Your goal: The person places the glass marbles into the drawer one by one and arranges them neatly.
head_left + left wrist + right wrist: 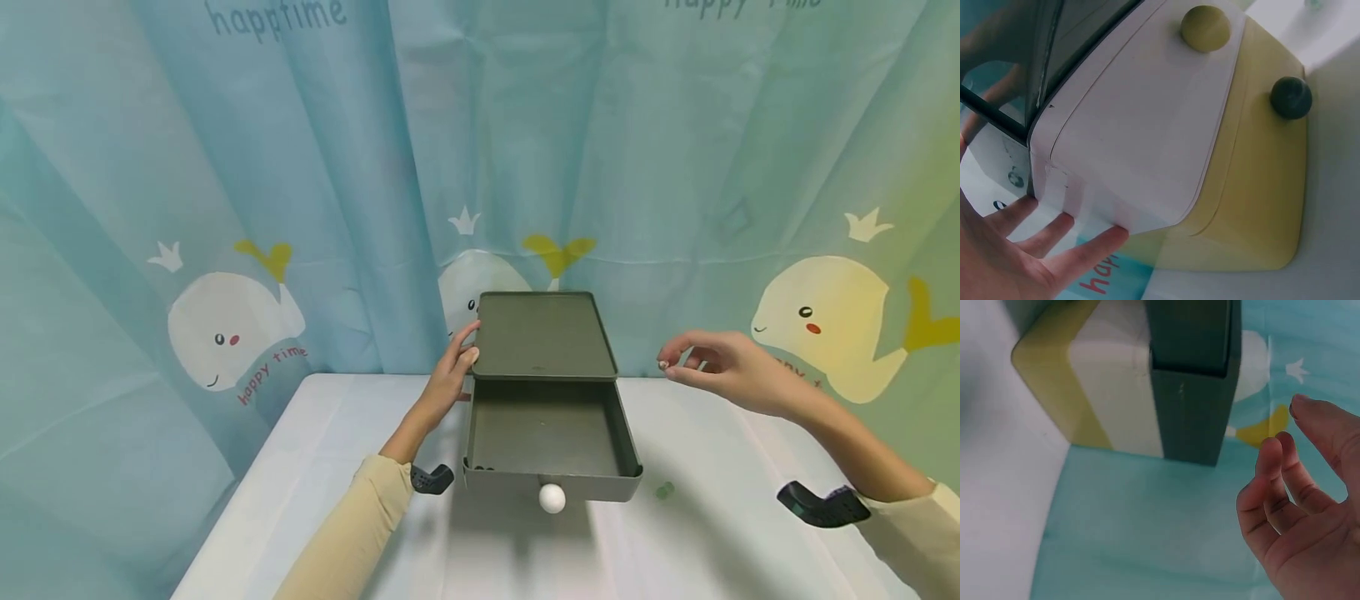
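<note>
The drawer box [546,350] stands at the table's [315,500] far edge, at 12 o'clock from the person, with its top gray drawer [551,442] pulled open and a white knob [552,497] below its front. The left hand [450,371] rests straight fingers against the box's left side at 9 o'clock, steadying it, while the right hand [720,362] hovers at 3 o'clock pinching a small bead [662,364] between thumb and fingertips. The bead looks hard, light and likely to roll or slip, so a fingertip pinch suits it; the plastic box seems light and apt to slide, best braced by its side walls.
</note>
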Tool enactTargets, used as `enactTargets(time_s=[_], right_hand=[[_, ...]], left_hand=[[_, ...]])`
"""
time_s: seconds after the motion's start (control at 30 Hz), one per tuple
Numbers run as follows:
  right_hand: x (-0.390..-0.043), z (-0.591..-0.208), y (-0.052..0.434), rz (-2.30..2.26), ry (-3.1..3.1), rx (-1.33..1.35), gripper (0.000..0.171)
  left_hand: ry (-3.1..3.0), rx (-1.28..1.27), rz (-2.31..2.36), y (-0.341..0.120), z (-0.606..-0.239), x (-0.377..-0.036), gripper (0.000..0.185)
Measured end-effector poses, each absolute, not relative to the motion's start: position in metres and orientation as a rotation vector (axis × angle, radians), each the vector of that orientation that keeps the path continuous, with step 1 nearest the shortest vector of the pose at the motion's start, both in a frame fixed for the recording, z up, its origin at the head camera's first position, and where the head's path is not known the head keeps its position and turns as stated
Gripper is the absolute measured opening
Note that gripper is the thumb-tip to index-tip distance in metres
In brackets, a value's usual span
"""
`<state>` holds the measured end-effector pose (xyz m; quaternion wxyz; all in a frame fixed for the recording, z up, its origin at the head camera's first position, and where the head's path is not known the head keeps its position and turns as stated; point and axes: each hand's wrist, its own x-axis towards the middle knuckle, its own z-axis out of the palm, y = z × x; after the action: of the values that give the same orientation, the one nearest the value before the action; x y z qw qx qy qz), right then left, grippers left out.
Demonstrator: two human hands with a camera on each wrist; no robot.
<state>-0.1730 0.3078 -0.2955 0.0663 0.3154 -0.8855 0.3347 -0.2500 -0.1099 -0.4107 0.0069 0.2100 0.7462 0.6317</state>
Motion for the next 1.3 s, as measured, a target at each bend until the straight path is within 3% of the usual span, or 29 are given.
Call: enactTargets(time_s=[0.47,1.3], right_hand=[[-0.178,-0.262,0.249,1.135,-2.708,1.206,0.012],[-0.186,-0.278,0.14,1.112,-2.847,1.668,0.008]], left_hand=[[2.337,0.656,1.978,-0.109,-0.409,-0.247,0.054],[2.381,0.603,1.954,-0.108,-0.406,-0.247,0.053]])
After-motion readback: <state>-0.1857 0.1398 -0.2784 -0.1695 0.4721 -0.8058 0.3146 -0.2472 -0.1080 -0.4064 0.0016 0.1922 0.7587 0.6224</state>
